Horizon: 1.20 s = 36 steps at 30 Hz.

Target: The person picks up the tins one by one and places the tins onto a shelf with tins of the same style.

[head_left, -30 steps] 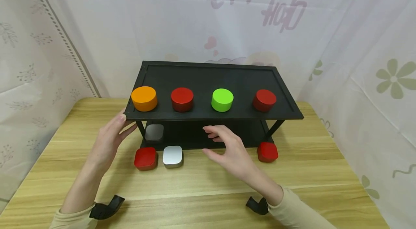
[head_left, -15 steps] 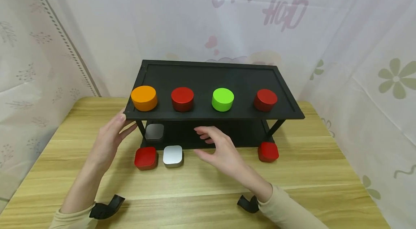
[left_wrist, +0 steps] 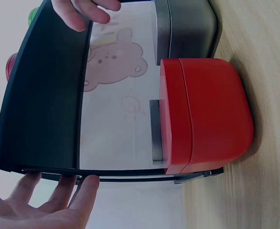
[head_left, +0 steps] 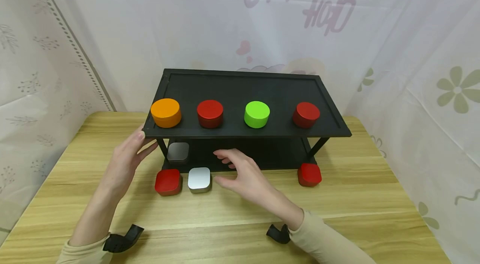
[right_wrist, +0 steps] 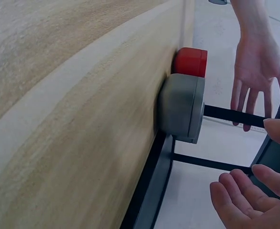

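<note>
Head view: the right hand [head_left: 245, 176], fingers loose and holding nothing, hovers just beside the white tin [head_left: 199, 180] on the desk [head_left: 356, 201]; the open left hand [head_left: 125, 164] touches the shelf's [head_left: 243, 89] corner. One grey tin [head_left: 178, 152] sits shelved below; three wait outside.

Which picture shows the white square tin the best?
The head view: the white square tin shows whole on the table, between the red square tin and the right hand. The right wrist view shows only its grey-looking side. In the left wrist view the red tin hides it.
</note>
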Available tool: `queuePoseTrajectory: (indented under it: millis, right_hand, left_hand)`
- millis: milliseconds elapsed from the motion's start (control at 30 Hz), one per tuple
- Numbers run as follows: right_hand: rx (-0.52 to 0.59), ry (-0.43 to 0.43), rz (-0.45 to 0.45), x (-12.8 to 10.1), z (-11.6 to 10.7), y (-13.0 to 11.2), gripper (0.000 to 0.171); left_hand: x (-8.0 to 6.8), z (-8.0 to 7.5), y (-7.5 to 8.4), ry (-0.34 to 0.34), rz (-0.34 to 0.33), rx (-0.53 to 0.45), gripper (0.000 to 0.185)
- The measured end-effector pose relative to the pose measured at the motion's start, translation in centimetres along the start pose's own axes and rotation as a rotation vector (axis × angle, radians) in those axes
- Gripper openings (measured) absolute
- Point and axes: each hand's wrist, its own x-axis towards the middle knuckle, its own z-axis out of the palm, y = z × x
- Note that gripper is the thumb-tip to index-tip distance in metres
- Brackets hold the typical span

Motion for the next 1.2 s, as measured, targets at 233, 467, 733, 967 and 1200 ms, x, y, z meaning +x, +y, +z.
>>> queuePoseTrajectory:
  millis: [233, 467, 733, 967, 1200]
  right_hand:
    - [-0.077, -0.061, 0.032, 0.4, 0.6, 0.3, 0.063]
    - [-0.110, -0.095, 0.041, 0.7, 1.2, 0.5, 0.064]
    - [-0.125, -0.133, 0.061, 1.3, 2.0, 0.5, 0.065]
    - [-0.148, -0.163, 0.067, 1.7, 2.6, 0.4, 0.066]
    - [-0.188, -0.173, 0.065, 1.9, 3.3, 0.6, 0.065]
  left_hand:
    - [0.0, -0.1, -0.1, 0.004, -0.010, 0.003, 0.048]
    - [0.0, -0.1, -0.2, 0.003, -0.002, -0.007, 0.047]
    - [0.0, -0.1, -0.1, 0.001, -0.006, 0.004, 0.047]
    - [0.1, 0.0, -0.1, 0.001, 0.008, -0.009, 0.046]
    - [0.0, -0.1, -0.1, 0.002, 0.006, -0.004, 0.047]
